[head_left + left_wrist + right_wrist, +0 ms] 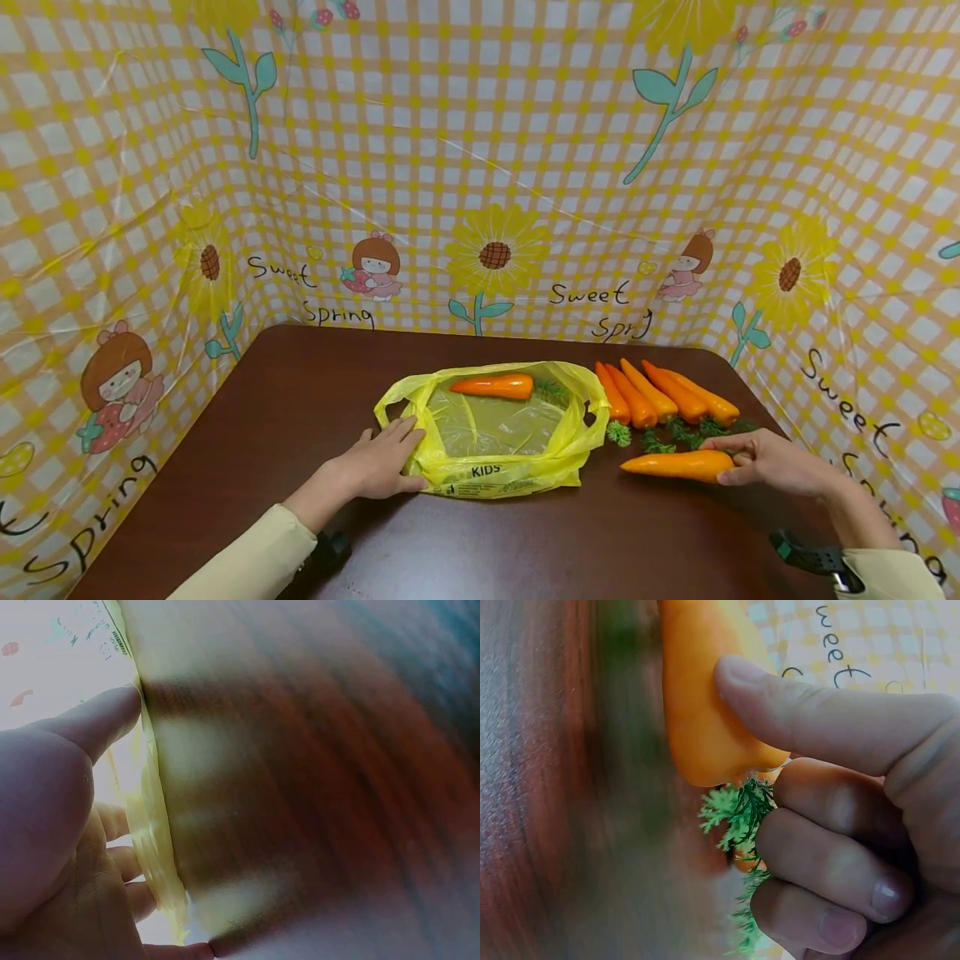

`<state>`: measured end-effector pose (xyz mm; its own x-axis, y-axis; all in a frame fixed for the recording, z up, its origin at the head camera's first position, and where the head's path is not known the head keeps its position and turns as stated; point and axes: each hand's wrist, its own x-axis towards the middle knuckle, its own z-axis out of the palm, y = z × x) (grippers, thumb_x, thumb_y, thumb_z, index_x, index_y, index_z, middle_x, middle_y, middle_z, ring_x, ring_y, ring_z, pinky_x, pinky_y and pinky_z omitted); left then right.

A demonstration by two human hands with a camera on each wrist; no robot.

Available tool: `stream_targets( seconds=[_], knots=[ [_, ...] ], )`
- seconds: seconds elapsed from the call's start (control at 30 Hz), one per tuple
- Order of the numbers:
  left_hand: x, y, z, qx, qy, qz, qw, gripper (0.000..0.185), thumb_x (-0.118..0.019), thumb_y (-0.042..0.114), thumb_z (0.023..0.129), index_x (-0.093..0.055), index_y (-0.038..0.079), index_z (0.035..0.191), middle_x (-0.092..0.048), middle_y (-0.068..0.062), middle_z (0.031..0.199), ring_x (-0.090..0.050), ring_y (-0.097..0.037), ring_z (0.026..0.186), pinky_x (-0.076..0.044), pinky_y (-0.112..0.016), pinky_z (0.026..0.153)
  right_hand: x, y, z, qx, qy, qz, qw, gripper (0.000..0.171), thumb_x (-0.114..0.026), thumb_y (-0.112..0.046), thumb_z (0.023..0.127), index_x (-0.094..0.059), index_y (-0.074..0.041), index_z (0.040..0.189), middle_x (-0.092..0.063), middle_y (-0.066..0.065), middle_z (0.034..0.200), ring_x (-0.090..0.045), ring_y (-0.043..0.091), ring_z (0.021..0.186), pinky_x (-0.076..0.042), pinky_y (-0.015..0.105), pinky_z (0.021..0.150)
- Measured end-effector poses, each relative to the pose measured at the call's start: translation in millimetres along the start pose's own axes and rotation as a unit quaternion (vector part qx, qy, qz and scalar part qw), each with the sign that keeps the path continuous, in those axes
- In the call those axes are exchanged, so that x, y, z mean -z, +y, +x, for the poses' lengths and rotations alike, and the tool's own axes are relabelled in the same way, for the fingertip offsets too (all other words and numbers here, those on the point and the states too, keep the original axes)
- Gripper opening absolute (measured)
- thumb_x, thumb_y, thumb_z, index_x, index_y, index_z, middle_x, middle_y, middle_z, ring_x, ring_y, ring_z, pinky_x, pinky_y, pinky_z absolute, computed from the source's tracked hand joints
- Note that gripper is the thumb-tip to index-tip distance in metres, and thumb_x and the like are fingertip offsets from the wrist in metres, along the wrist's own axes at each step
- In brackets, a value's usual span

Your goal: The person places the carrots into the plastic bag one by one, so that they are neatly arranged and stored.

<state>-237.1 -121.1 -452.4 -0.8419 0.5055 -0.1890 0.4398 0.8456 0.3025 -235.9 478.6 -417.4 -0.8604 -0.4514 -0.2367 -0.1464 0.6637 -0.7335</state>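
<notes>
A yellow plastic bag (510, 471) lies on the table with its mouth spread wide and its two handles out to the sides. Inside it, near the far edge, is an orange carrot (495, 386) with green leaves. My left hand (375, 462) rests against the bag's left side, fingers spread; the left wrist view shows the thumb and fingertips right at the bag's edge (154, 825). Right of the bag, my right hand (783, 465) pinches another carrot (675, 467) by its thick end, tip pointing left toward the bag. Its green leaves (742, 802) hang by the curled fingers.
Several carrots (671, 396) lie side by side at the bag's right, tips pointing away and leaves toward me. The dark brown table (315, 383) is walled at the back and sides by a yellow checked cloth (450, 150).
</notes>
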Motion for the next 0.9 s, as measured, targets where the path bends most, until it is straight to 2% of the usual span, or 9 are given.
stream_targets(
  seconds=[0.27, 0.3, 0.33, 0.4, 0.43, 0.53, 0.6, 0.67, 0.9],
  knots=[
    [1.1, -1.1, 0.8, -0.001, 0.003, 0.006, 1.0, 0.081, -0.061, 0.054, 0.096, -0.033, 0.01, 0.158, -0.02, -0.013, 0.167, -0.021, -0.034, 0.154, -0.023, -0.066, 0.115, 3.1, -24.5, 0.3, -0.001, 0.014, -0.026, 1.0, 0.063, -0.067, -0.017, 0.097, -0.042, 0.017, 0.143, -0.024, -0.009, 0.058, -0.02, 0.006, 0.048, -0.033, 0.03, 0.05],
    [0.9, -1.1, 0.6, 0.0, 0.002, 0.007, 1.0, 0.081, -0.061, 0.054, 0.096, -0.033, 0.01, 0.158, -0.02, -0.013, 0.167, -0.021, -0.034, 0.154, -0.023, -0.066, 0.115, 3.2, -27.7, 0.7, 0.0, 0.014, -0.027, 1.0, 0.062, -0.068, -0.017, 0.097, -0.043, 0.017, 0.143, -0.027, -0.007, 0.058, -0.021, 0.005, 0.049, -0.035, 0.029, 0.051],
    [0.5, -1.1, 0.2, 0.0, 0.001, 0.006, 1.0, 0.081, -0.061, 0.054, 0.096, -0.033, 0.01, 0.158, -0.02, -0.013, 0.167, -0.021, -0.034, 0.154, -0.023, -0.066, 0.115, 3.2, -30.9, 1.0, 0.006, 0.014, -0.033, 0.999, 0.061, -0.067, -0.017, 0.097, -0.044, 0.016, 0.143, -0.039, -0.003, 0.059, -0.029, 0.0, 0.052, -0.037, 0.027, 0.053],
    [-0.7, -1.2, -0.3, 0.002, -0.002, 0.005, 1.0, 0.081, -0.061, 0.054, 0.096, -0.033, 0.01, 0.158, -0.02, -0.013, 0.167, -0.021, -0.034, 0.154, -0.023, -0.066, 0.116, 2.7, -37.5, 1.5, 0.013, 0.019, -0.045, 0.999, 0.059, -0.068, -0.018, 0.097, -0.047, 0.014, 0.142, -0.063, 0.014, 0.077, -0.043, -0.004, 0.062, -0.043, 0.024, 0.059],
    [-0.9, -1.2, -0.2, 0.002, -0.003, 0.005, 1.0, 0.081, -0.061, 0.054, 0.096, -0.033, 0.011, 0.158, -0.02, -0.013, 0.167, -0.021, -0.034, 0.154, -0.023, -0.066, 0.116, 2.9, -41.1, 1.8, 0.014, 0.021, -0.048, 0.999, 0.058, -0.068, -0.018, 0.097, -0.049, 0.012, 0.142, -0.068, 0.019, 0.09, -0.048, -0.005, 0.067, -0.045, 0.023, 0.062],
    [-1.1, -1.0, 0.1, 0.002, -0.003, 0.005, 1.0, 0.08, -0.061, 0.054, 0.096, -0.033, 0.011, 0.158, -0.02, -0.013, 0.167, -0.021, -0.034, 0.154, -0.022, -0.066, 0.116, 4.0, -53.0, 1.7, 0.015, 0.028, -0.053, 0.998, 0.058, -0.069, -0.019, 0.097, -0.049, 0.011, 0.143, -0.07, 0.021, 0.101, -0.053, -0.004, 0.073, -0.046, 0.023, 0.063],
    [-1.0, -0.8, 0.4, 0.002, -0.002, 0.006, 1.0, 0.08, -0.061, 0.054, 0.097, -0.033, 0.011, 0.158, -0.02, -0.013, 0.168, -0.021, -0.034, 0.154, -0.022, -0.065, 0.116, 4.8, -60.7, 1.7, 0.014, 0.028, -0.045, 0.998, 0.06, -0.069, -0.018, 0.097, -0.047, 0.012, 0.144, -0.065, 0.007, 0.081, -0.048, 0.002, 0.063, -0.042, 0.025, 0.057],
    [-1.0, -0.7, 0.7, 0.002, -0.002, 0.006, 1.0, 0.08, -0.061, 0.054, 0.097, -0.033, 0.011, 0.158, -0.02, -0.013, 0.167, -0.021, -0.034, 0.154, -0.022, -0.065, 0.116, 5.7, -68.5, 2.0, 0.019, 0.032, -0.046, 0.998, 0.06, -0.069, -0.017, 0.096, -0.047, 0.013, 0.143, -0.049, -0.005, 0.066, -0.04, 0.003, 0.057, -0.038, 0.027, 0.052],
    [-2.1, -1.1, 1.3, 0.002, 0.002, 0.006, 1.0, 0.08, -0.062, 0.053, 0.096, -0.034, 0.01, 0.157, -0.021, -0.013, 0.167, -0.022, -0.035, 0.154, -0.023, -0.066, 0.115, 8.7, -94.0, 8.6, 0.033, 0.061, -0.08, 0.994, 0.06, -0.073, -0.021, 0.094, -0.052, 0.008, 0.141, -0.027, -0.009, 0.061, -0.021, 0.004, 0.047, -0.03, 0.027, 0.043]
  ],
)
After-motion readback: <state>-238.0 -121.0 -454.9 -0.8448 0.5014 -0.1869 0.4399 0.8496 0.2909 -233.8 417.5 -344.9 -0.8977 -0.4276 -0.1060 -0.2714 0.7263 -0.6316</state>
